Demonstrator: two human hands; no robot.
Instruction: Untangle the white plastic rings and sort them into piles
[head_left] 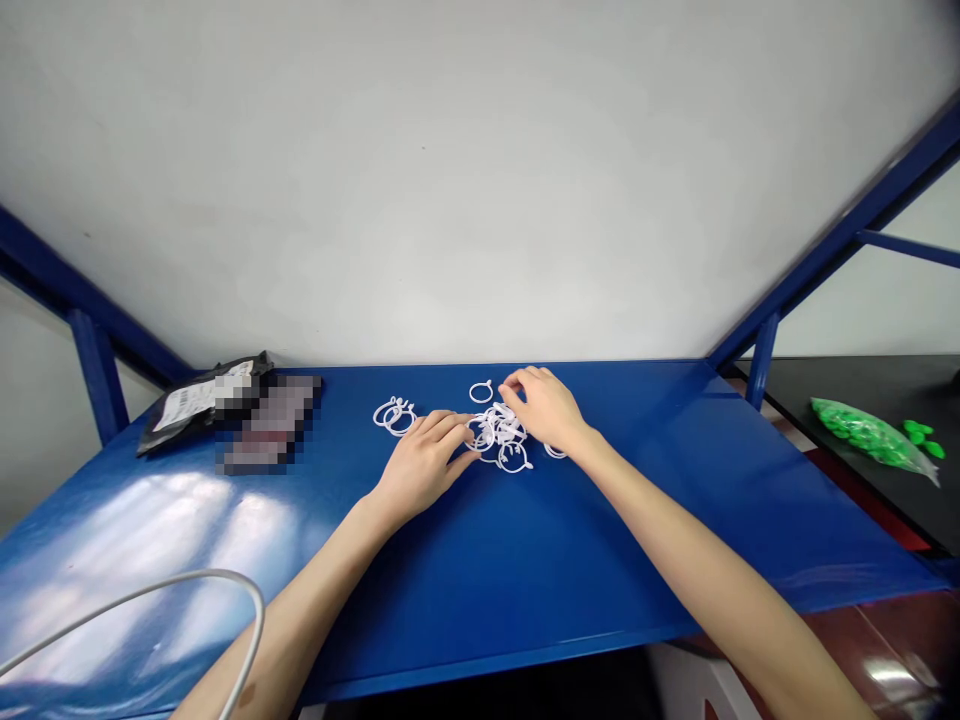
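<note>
A pile of white plastic curtain rings with small eyelets lies at the middle of the blue table. My left hand is at the pile's left side, with fingers bent and the thumb below; its tips meet a white ring at the edge of the pile. Over the pile's right side, my right hand has its fingers curled and thumb drawn in; whatever is between the tips is too small to make out. One ring lies alone behind the pile. Several more rings lie left of it, and others show partly under my right wrist.
A black parcel bag with a white label and a blurred flat item lie at the back left. A white cable loops at the lower left. Blue frame bars flank the table. A bag of green pieces lies on the black surface at right.
</note>
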